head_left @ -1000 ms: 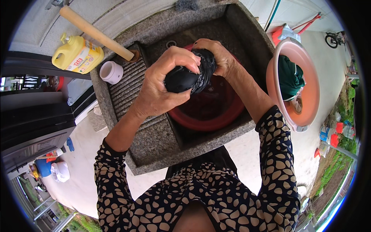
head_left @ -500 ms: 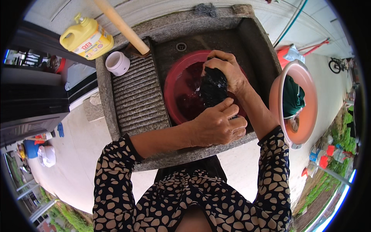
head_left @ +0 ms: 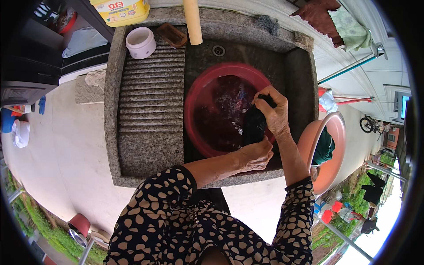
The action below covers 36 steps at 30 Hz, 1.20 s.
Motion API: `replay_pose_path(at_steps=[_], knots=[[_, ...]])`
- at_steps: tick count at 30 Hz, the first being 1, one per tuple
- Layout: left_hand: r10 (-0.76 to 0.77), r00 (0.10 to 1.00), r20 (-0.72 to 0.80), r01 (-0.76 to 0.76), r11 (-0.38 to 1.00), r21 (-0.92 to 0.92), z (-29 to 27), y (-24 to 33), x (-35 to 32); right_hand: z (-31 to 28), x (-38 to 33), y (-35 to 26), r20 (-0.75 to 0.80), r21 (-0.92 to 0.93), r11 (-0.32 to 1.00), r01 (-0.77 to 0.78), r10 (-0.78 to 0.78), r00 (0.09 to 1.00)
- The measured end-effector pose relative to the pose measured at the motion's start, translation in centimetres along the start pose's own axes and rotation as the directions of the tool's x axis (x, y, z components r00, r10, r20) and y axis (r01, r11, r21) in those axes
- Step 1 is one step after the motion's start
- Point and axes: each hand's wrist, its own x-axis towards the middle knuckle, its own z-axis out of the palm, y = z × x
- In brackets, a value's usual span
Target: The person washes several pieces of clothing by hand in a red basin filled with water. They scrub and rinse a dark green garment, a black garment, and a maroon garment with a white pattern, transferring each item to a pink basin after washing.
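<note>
Both hands hold a dark wet cloth over the right rim of the red basin. The right hand is closed around the cloth's upper end, at about 12 o'clock from the cloth's middle. The left hand is closed around its lower end, at about 6 o'clock, with the forearm crossing in from the lower left. The cloth runs near upright between the two grips, and droplets show just to its left above the dark water.

The basin sits in the deep right well of a grey stone sink. A drain hole lies at 12 o'clock from the basin. The ribbed washboard slope fills the sink's left half, at 9 o'clock from the basin. At the top of the slope stand a small white cup and, just beside it, a brown block. A pale wooden stick rests on the back rim, with a yellow jug to its left. A salmon-coloured tub holding green cloth stands at 3 o'clock, apart from the sink.
</note>
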Motion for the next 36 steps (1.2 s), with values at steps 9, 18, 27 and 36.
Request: replay_pose_path(at_steps=[9,18,27,36], knots=[[-0.205,0.978,0.040,0.205,0.979,0.006,3.4,1.9,1.0,1.5,-0.9,1.4,-0.106,-0.032,0.997,-0.074,0.070,0.992],[0.000,0.983,-0.181,-0.055,0.952,-0.300,-5.1,-0.4,-1.6,-1.4,-2.4,-0.5,0.122,0.574,0.813,-0.101,0.037,0.992],[-0.013,0.964,-0.264,-0.117,0.875,-0.469,-8.4,-1.8,-0.9,-2.2,-2.2,-5.9,0.248,0.268,0.963,0.001,-0.070,0.966],[0.180,0.978,0.103,-0.146,0.950,-0.276,-5.2,-2.1,0.4,0.4,-1.6,-4.4,0.031,0.028,0.997,-0.073,0.072,0.997]])
